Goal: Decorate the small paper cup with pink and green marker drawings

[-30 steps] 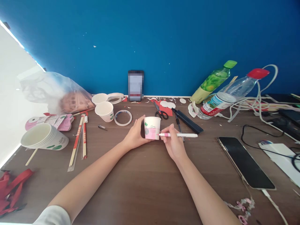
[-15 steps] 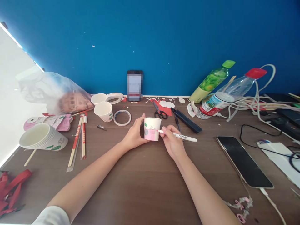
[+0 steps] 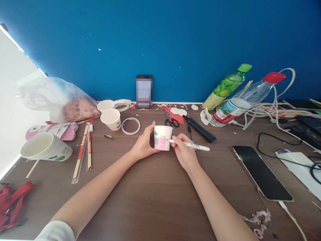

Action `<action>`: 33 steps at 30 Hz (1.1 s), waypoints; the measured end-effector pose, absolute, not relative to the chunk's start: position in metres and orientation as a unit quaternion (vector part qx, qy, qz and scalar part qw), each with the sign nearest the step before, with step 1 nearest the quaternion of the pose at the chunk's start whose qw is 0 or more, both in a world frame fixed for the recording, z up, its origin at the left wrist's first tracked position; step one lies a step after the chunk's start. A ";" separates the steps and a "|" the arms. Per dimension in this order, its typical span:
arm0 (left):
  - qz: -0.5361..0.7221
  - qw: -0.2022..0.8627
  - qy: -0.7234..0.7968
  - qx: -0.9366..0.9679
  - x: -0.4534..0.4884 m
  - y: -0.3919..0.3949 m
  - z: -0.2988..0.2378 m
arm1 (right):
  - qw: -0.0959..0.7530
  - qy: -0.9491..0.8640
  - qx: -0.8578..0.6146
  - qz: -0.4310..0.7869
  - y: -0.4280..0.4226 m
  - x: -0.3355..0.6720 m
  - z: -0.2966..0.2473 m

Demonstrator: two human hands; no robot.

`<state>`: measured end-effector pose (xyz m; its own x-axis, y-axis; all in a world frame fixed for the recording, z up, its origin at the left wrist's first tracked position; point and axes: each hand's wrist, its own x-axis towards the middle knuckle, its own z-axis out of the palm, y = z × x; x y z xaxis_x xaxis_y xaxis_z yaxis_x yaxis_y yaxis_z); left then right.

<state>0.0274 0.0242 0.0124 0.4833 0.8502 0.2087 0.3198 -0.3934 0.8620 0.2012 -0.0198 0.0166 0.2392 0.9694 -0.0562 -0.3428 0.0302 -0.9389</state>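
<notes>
A white paper cup stands upright in the middle of the table, its lower part coloured pink beside green printed leaves. My left hand grips the cup from its left side, with the thumb low and the fingers behind. Between the fingers and thumb of my right hand is a white acrylic marker. The marker points left, its tip at the pink edge on the cup's front. Behind the cup lie black-handled scissors.
Left are stacked paper cups, wrapped chopsticks and a tape roll. A black utility knife, two bottles, cables and a phone lie right. Another phone leans on the blue wall.
The marker tip has shifted slightly along the cup's front, and my right hand has moved only a little. My left hand keeps its hold on the cup.
</notes>
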 end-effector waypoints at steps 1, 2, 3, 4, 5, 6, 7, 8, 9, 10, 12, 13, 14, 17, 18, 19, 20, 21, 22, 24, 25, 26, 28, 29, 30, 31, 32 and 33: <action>0.336 0.396 0.381 0.765 0.027 0.024 0.012 | 0.635 -0.336 -0.467 0.516 -0.020 0.201 0.016; 0.337 0.396 0.381 0.765 0.028 0.024 0.012 | 0.634 -0.337 -0.468 0.515 -0.020 0.201 0.016; 0.337 0.396 0.382 0.764 0.028 0.024 0.012 | 0.633 -0.339 -0.468 0.515 -0.020 0.201 0.016; 0.336 0.396 0.382 0.764 0.028 0.025 0.012 | 0.632 -0.341 -0.469 0.515 -0.020 0.201 0.016; 0.335 0.396 0.383 0.764 0.028 0.025 0.011 | 0.630 -0.343 -0.469 0.515 -0.020 0.201 0.016; 0.335 0.396 0.383 0.764 0.028 0.025 0.011 | 0.629 -0.345 -0.470 0.515 -0.020 0.201 0.016; 0.335 0.395 0.383 0.765 0.027 0.025 0.011 | 0.627 -0.347 -0.470 0.515 -0.020 0.202 0.016; 0.335 0.395 0.383 0.765 0.027 0.025 0.011 | 0.627 -0.349 -0.469 0.515 -0.020 0.202 0.016; 0.334 0.396 0.382 0.765 0.027 0.025 0.011 | 0.627 -0.350 -0.469 0.515 -0.020 0.202 0.016; 0.333 0.396 0.383 0.765 0.027 0.025 0.011 | 0.627 -0.351 -0.468 0.515 -0.020 0.202 0.015; 0.332 0.396 0.384 0.765 0.027 0.025 0.011 | 0.627 -0.351 -0.466 0.516 -0.020 0.203 0.014; 0.332 0.397 0.384 0.765 0.027 0.025 0.012 | 0.627 -0.350 -0.464 0.518 -0.020 0.203 0.014; 0.332 0.397 0.385 0.764 0.027 0.025 0.012 | 0.627 -0.351 -0.463 0.519 -0.020 0.203 0.014; 0.332 0.396 0.386 0.764 0.027 0.025 0.012 | 0.625 -0.355 -0.466 0.516 -0.020 0.202 0.014; 0.332 0.396 0.386 0.765 0.027 0.025 0.012 | 0.624 -0.357 -0.468 0.514 -0.020 0.202 0.014; 0.332 0.396 0.385 0.765 0.027 0.025 0.012 | 0.623 -0.359 -0.469 0.512 -0.020 0.202 0.014; 0.332 0.396 0.385 0.765 0.027 0.025 0.011 | 0.623 -0.360 -0.470 0.511 -0.020 0.202 0.015; 0.331 0.397 0.386 0.764 0.027 0.025 0.011 | 0.623 -0.361 -0.470 0.511 -0.020 0.202 0.015; 0.330 0.399 0.387 0.763 0.027 0.025 0.011 | 0.622 -0.361 -0.469 0.512 -0.020 0.201 0.015; 0.330 0.401 0.388 0.762 0.027 0.025 0.011 | 0.622 -0.362 -0.467 0.513 -0.020 0.201 0.015; 0.331 0.402 0.388 0.761 0.027 0.025 0.011 | 0.622 -0.363 -0.466 0.514 -0.021 0.201 0.015; 0.332 0.402 0.388 0.760 0.027 0.026 0.010 | 0.622 -0.363 -0.466 0.514 -0.021 0.201 0.015; 0.334 0.405 0.388 0.758 0.027 0.026 0.010 | 0.621 -0.364 -0.467 0.513 -0.021 0.201 0.014; 0.335 0.407 0.388 0.756 0.027 0.026 0.010 | 0.619 -0.365 -0.469 0.514 -0.021 0.202 0.014; 0.334 0.409 0.389 0.755 0.027 0.026 0.010 | 0.616 -0.366 -0.470 0.515 -0.020 0.202 0.014; 0.333 0.410 0.390 0.754 0.027 0.026 0.011 | 0.614 -0.367 -0.470 0.516 -0.020 0.202 0.014; 0.332 0.411 0.391 0.754 0.027 0.026 0.011 | 0.613 -0.369 -0.469 0.518 -0.020 0.202 0.014; 0.330 0.411 0.392 0.754 0.027 0.026 0.011 | 0.612 -0.369 -0.467 0.520 -0.020 0.202 0.014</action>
